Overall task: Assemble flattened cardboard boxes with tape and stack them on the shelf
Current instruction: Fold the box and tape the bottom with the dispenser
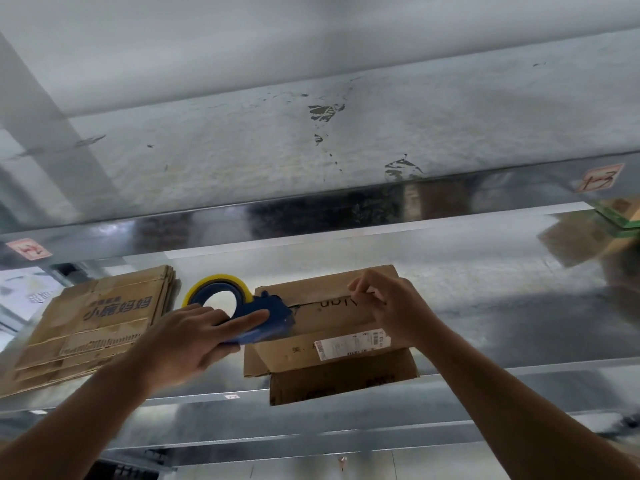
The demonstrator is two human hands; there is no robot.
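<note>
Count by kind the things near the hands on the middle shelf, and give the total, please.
Dispenser: 1
Box: 1
Flat-box stack: 1
Total: 3

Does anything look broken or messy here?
The box sticks out past the shelf edge, one flap hanging down. The upper shelf has dark scraped patches. The flattened cardboard stack lies fanned unevenly.
</note>
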